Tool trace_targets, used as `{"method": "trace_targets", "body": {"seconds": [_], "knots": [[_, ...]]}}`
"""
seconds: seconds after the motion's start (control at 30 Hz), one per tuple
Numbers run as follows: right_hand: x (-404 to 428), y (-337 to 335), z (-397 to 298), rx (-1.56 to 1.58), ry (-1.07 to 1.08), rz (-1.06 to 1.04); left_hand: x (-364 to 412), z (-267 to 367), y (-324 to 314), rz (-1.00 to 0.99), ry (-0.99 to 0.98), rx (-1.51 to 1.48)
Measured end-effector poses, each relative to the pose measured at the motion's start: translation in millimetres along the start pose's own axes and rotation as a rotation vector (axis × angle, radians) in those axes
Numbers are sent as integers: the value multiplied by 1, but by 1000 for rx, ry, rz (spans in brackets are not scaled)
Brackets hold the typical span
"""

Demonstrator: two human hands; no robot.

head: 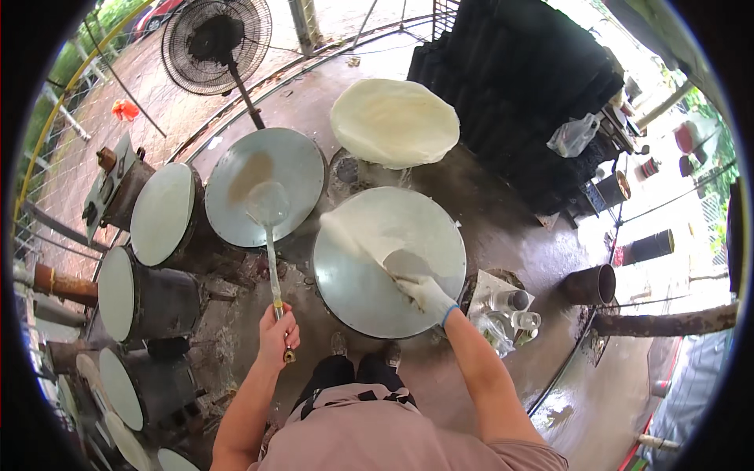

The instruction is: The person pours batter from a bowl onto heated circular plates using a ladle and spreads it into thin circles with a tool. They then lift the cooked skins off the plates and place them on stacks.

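My left hand (pixel 280 337) is closed around the handle of a long ladle (pixel 272 265), whose round, shallow bowl lies over a round metal griddle (pixel 300 176) with a brownish patch on it. My right hand (pixel 427 294), in a whitish glove with a blue cuff, is at the near edge of a thin pale sheet (pixel 377 226) on a larger round griddle (pixel 353 294). The fingers seem to pinch that edge, and the sheet's left side is folded or lifted. Beyond, a large round pale sheet (pixel 394 123) lies above a dark round base.
Several drums with round pale tops (pixel 162 215) stand along the left. A pedestal fan (pixel 217 44) is at the upper left, a tall black ridged stack (pixel 512 88) at the upper right. Glass jars (pixel 526 321) and a plastic bag stand right of the griddle. An open metal drum (pixel 589 285) is farther right.
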State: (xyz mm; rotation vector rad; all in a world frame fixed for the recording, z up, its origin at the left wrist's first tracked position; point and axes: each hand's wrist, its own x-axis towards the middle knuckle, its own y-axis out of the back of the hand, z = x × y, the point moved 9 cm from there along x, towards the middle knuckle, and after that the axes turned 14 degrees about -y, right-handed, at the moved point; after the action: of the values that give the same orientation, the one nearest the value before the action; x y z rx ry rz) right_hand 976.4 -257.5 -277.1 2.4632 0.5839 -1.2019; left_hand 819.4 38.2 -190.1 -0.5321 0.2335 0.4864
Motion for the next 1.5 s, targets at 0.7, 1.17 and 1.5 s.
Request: {"method": "trace_targets", "body": {"seconds": [0.7, 1.17, 1.5], "knots": [[29, 86, 0, 198, -89, -25, -128, -73, 21, -130, -91, 1598], [-22, 28, 23, -223, 14, -220, -173, -77, 6, -166, -340, 1660], [-73, -5, 104, 196, -103, -175, -153, -39, 16, -426, -595, 1531]]}}
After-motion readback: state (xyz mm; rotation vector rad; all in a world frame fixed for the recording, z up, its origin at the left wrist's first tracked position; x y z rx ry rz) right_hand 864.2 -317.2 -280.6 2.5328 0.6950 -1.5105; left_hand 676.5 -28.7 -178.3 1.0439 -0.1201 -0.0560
